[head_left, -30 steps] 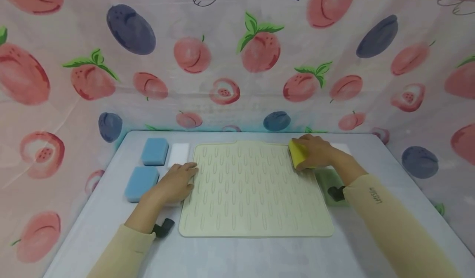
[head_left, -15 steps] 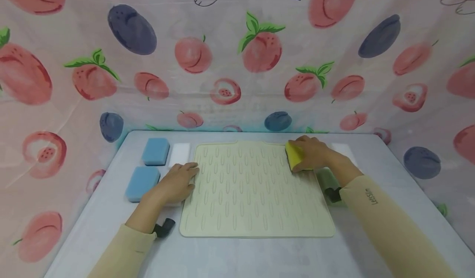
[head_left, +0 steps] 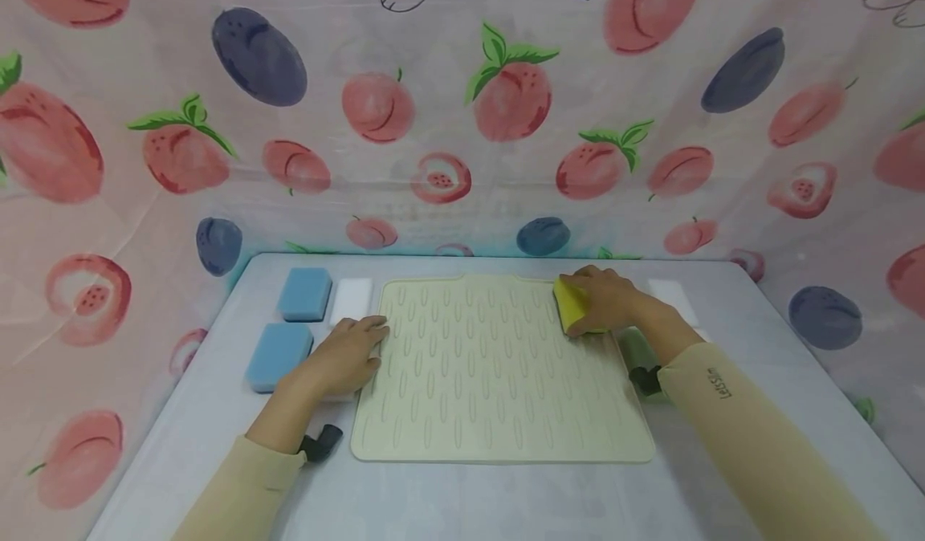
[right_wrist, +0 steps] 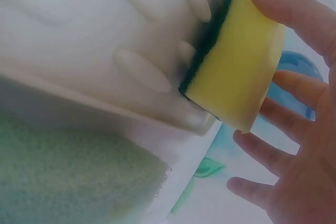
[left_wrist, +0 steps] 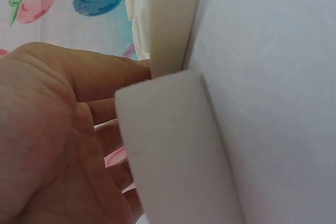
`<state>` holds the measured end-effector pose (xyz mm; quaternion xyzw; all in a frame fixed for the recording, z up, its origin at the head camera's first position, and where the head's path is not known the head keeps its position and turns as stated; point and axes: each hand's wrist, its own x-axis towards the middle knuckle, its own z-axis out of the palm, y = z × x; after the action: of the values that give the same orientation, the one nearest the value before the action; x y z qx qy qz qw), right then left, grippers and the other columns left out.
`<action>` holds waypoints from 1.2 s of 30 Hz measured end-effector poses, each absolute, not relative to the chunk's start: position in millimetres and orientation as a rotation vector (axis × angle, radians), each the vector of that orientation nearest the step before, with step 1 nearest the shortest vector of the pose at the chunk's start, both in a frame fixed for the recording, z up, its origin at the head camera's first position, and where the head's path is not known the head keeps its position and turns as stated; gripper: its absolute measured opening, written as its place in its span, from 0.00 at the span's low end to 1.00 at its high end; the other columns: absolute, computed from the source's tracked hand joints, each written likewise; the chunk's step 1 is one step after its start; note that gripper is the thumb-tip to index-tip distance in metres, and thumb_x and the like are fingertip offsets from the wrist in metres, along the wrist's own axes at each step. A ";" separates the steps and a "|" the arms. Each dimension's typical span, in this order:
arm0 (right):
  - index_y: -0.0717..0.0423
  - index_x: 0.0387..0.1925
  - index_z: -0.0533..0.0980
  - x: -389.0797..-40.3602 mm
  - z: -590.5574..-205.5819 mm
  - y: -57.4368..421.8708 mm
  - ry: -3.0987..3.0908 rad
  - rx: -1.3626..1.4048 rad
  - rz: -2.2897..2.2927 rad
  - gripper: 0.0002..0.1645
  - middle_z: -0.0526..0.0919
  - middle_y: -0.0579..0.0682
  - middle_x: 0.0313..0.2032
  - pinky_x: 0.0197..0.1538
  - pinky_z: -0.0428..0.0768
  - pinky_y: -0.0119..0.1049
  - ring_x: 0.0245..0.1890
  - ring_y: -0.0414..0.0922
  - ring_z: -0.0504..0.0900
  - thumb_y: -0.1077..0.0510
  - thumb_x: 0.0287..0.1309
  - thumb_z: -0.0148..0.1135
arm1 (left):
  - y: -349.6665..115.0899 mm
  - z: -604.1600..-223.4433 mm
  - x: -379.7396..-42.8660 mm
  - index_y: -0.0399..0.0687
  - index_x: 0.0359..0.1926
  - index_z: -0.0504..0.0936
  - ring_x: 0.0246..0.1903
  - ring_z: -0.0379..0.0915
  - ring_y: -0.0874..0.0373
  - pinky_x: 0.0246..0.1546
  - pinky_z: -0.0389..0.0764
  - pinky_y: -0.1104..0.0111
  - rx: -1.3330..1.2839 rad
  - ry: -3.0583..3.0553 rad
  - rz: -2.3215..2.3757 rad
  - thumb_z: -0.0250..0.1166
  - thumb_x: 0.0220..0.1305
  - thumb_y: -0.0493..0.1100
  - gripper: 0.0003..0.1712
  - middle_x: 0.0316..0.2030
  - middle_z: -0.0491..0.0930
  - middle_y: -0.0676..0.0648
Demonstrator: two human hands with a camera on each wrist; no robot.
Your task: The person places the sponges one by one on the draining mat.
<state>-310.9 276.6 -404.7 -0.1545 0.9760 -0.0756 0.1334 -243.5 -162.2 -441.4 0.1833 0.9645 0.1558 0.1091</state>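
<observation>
A cream mat [head_left: 499,388] with raised oval ridges lies flat in the middle of the table. Near its back right corner, my right hand [head_left: 613,300] grips a yellow scouring sponge [head_left: 570,307]. The right wrist view shows this sponge's dark green scouring side [right_wrist: 210,40] facing down against the mat, the thumb on one side and fingertips on the other. My left hand [head_left: 345,358] rests at the mat's left edge, fingers extended over the rim. In the left wrist view, a white block [left_wrist: 168,145] sits close beside that hand's thumb and the mat's edge.
Two blue sponges [head_left: 305,294] stand at the back left, one in front of the other. A white block [head_left: 352,300] lies beside the farther one. Right of the mat are a green pad [head_left: 637,350], partly hidden by the right wrist, and another white block [head_left: 672,298].
My right hand has slid the yellow sponge a little to the left over the mat. The left hand stays in place at the mat's left edge.
</observation>
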 end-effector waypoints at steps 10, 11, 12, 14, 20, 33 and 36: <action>0.53 0.80 0.59 -310.7 -405.7 275.2 2.829 -0.481 -0.224 0.61 0.63 0.63 0.75 0.68 0.66 0.71 0.70 0.67 0.64 0.39 0.52 0.79 | -162.2 -441.1 -243.8 0.36 0.74 0.69 0.72 0.60 0.36 0.71 0.68 0.45 0.568 2.860 0.428 0.61 0.73 0.39 0.32 0.78 0.62 0.40; 0.53 0.80 0.59 -310.6 -405.7 275.1 2.828 -0.481 -0.224 0.61 0.63 0.64 0.75 0.68 0.66 0.71 0.70 0.68 0.64 0.39 0.52 0.79 | -162.0 -440.5 -243.5 0.36 0.74 0.69 0.72 0.60 0.36 0.71 0.68 0.45 0.570 2.860 0.428 0.61 0.73 0.39 0.32 0.78 0.62 0.40; 0.53 0.80 0.59 -310.8 -406.1 275.3 2.827 -0.479 -0.226 0.61 0.63 0.64 0.75 0.68 0.65 0.72 0.70 0.68 0.63 0.39 0.52 0.78 | -161.7 -440.1 -243.4 0.36 0.74 0.69 0.72 0.60 0.36 0.71 0.68 0.44 0.571 2.860 0.429 0.61 0.72 0.39 0.32 0.78 0.62 0.40; 0.53 0.80 0.59 -311.0 -406.7 275.6 2.824 -0.474 -0.231 0.61 0.62 0.64 0.75 0.68 0.65 0.72 0.71 0.68 0.63 0.39 0.52 0.78 | -161.6 -439.6 -243.2 0.36 0.74 0.69 0.72 0.60 0.36 0.71 0.68 0.44 0.574 2.860 0.431 0.61 0.72 0.39 0.32 0.78 0.62 0.40; 0.53 0.81 0.57 -307.8 -405.9 274.9 2.822 -0.463 -0.240 0.61 0.60 0.64 0.77 0.69 0.65 0.72 0.71 0.68 0.63 0.38 0.54 0.77 | -161.3 -438.2 -242.6 0.36 0.74 0.69 0.72 0.60 0.36 0.72 0.67 0.45 0.577 2.858 0.431 0.61 0.73 0.38 0.31 0.78 0.62 0.39; 0.54 0.82 0.53 -302.7 -406.6 284.5 2.846 -0.482 -0.277 0.64 0.56 0.65 0.78 0.67 0.66 0.74 0.71 0.72 0.62 0.37 0.54 0.77 | -161.6 -436.9 -242.8 0.37 0.74 0.69 0.72 0.60 0.36 0.71 0.67 0.44 0.566 2.847 0.430 0.60 0.73 0.38 0.31 0.78 0.62 0.40; 0.55 0.82 0.53 -298.3 -404.0 286.9 2.852 -0.468 -0.286 0.65 0.56 0.65 0.78 0.67 0.65 0.76 0.72 0.72 0.61 0.37 0.53 0.77 | -161.5 -436.9 -242.7 0.37 0.74 0.69 0.72 0.60 0.36 0.71 0.68 0.44 0.572 2.849 0.422 0.60 0.72 0.38 0.31 0.78 0.62 0.40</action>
<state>-298.3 286.9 -404.0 -0.1600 0.9751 -0.0979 0.1182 -242.7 -161.5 -436.9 0.1937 0.9652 0.1431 0.1024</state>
